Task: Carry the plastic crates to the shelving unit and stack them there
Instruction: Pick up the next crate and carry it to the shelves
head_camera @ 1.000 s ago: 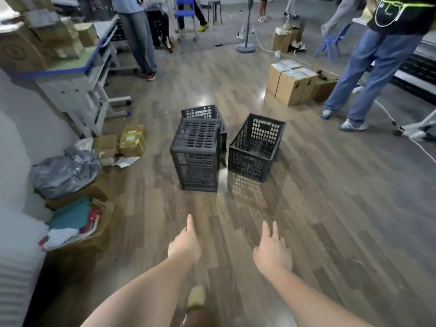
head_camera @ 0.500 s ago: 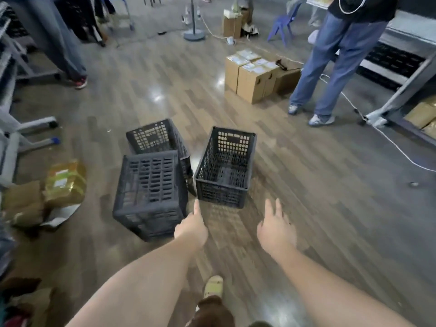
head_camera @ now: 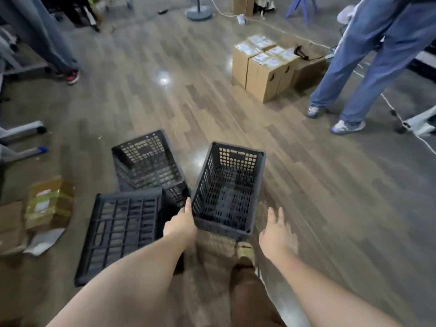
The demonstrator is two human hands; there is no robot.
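While both hands (head_camera: 181, 224) (head_camera: 277, 234) reach open, motion blur smears the upright crate (head_camera: 227, 187); contact unclear.

I see three dark plastic crates with perforated lattice walls, close together on the wooden floor. The right crate (head_camera: 227, 187) stands upright, open top up, empty. The far crate (head_camera: 147, 161) behind and to the left also stands open side up, tilted slightly. The near left crate (head_camera: 120, 230) lies upside down, its slotted base facing up.
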